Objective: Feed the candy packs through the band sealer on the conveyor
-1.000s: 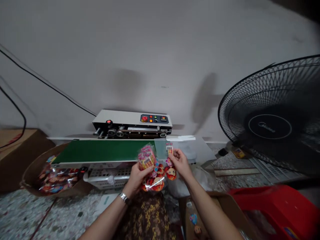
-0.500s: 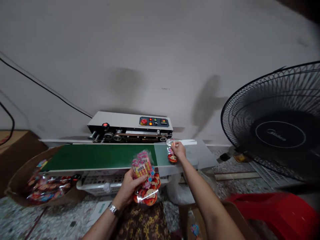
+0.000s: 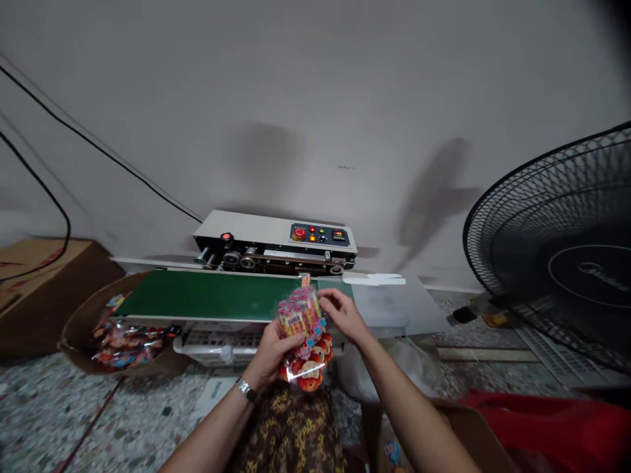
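Note:
My left hand (image 3: 273, 348) grips a stack of small clear packets (image 3: 303, 335) printed with pink labels and red cartoon figures, held upright in front of me. My right hand (image 3: 340, 314) is at the stack's upper right edge, fingertips pinching the front packet. Just behind the stack runs the green conveyor belt (image 3: 207, 295) of a band sealing machine (image 3: 276, 242), which has a red button and lit indicators on its control panel. A packet lies at the belt's right end near the sealer, mostly hidden by the stack. A wristwatch is on my left wrist.
A cardboard tray of sealed packets (image 3: 121, 332) sits at the belt's left end, with a brown box (image 3: 39, 289) beyond it. A grey feed plate (image 3: 394, 305) extends right of the belt. A black standing fan (image 3: 562, 256) and a red bin (image 3: 547, 420) are on the right.
My right hand laid one packet on the belt's right end by the sealer, then drew back to the stack held in my left hand. The view shifted slightly left.

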`<state>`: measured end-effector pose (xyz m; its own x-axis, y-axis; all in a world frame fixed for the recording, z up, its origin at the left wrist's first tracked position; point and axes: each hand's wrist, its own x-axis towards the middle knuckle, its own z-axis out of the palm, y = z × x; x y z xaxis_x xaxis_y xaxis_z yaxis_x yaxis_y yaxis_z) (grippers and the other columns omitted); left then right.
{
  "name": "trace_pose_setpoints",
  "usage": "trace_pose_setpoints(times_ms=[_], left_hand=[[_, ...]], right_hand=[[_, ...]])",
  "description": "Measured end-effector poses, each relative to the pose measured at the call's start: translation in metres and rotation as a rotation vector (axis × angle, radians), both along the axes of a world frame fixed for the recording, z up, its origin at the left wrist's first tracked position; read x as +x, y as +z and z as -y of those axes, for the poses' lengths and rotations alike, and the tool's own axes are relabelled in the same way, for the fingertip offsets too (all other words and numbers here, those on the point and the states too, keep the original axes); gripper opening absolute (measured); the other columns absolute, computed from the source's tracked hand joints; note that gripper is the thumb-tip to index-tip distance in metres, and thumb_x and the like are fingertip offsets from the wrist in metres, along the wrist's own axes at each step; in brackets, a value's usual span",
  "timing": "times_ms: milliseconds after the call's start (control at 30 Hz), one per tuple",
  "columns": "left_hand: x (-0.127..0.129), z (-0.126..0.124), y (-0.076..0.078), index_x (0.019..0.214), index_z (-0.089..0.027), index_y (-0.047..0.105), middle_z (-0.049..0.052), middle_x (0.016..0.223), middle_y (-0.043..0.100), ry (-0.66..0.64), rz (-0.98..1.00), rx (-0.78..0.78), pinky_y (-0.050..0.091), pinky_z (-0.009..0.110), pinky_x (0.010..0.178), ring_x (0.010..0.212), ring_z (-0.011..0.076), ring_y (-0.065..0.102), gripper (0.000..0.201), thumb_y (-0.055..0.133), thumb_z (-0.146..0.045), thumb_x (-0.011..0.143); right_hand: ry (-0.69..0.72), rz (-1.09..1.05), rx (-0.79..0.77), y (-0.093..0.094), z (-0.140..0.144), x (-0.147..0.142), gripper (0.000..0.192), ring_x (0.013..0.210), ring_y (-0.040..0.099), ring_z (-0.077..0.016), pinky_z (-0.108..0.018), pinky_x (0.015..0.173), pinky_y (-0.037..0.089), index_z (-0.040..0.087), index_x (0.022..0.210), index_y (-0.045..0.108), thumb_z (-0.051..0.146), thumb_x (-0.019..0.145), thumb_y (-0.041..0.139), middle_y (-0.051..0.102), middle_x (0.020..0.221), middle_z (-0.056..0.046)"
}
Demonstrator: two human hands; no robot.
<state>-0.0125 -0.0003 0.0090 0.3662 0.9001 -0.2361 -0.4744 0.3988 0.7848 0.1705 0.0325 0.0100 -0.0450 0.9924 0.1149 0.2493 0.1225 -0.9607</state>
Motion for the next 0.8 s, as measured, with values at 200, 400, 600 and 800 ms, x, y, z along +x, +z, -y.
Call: trace_pose_setpoints(times_ms=[200,400,600,800], left_hand=[[0.009,0.000,-0.009,0.100,-0.016,0.058,0.008,0.097,0.069,0.040,0.024,-0.034,0.049,0.035,0.079,0.081,0.0211,0.065,0.044,0.074,-0.016,0.060],[0.004,-0.001,-0.010,0.090,-0.015,0.060,0.008,0.087,0.071,0.038,-0.006,-0.078,0.051,0.033,0.073,0.073,0.0210,0.066,0.037,0.076,-0.017,0.057],[-0.002,-0.002,-0.011,0.089,-0.014,0.061,0.009,0.089,0.071,0.047,-0.011,-0.082,0.051,0.032,0.073,0.074,0.0213,0.066,0.036,0.076,-0.017,0.056],[-0.002,-0.002,-0.011,0.090,-0.014,0.061,0.009,0.088,0.071,0.061,-0.018,-0.065,0.051,0.032,0.073,0.075,0.0212,0.066,0.036,0.076,-0.017,0.057]], right_hand=[[-0.294,-0.042,0.087,-0.012,0.010,-0.003,0.028,0.068,0.055,-0.0134,-0.023,0.063,0.044,0.016,0.086,0.055,0.043,0.081,0.047,0.059,0.076,-0.002],[-0.667,0.295,-0.061,-0.046,-0.020,0.066,0.033,0.065,0.057,-0.0154,-0.023,0.059,0.042,0.016,0.085,0.058,0.044,0.080,0.042,0.063,0.073,-0.003],[-0.759,0.646,-0.238,-0.057,-0.052,0.096,0.026,0.066,0.057,-0.0174,-0.025,0.059,0.038,0.016,0.083,0.063,0.030,0.080,0.041,0.064,0.075,-0.007],[-0.630,0.729,-0.246,-0.048,-0.070,0.071,0.019,0.075,0.057,-0.0188,-0.026,0.066,0.038,0.018,0.084,0.065,0.026,0.078,0.049,0.063,0.079,-0.008]])
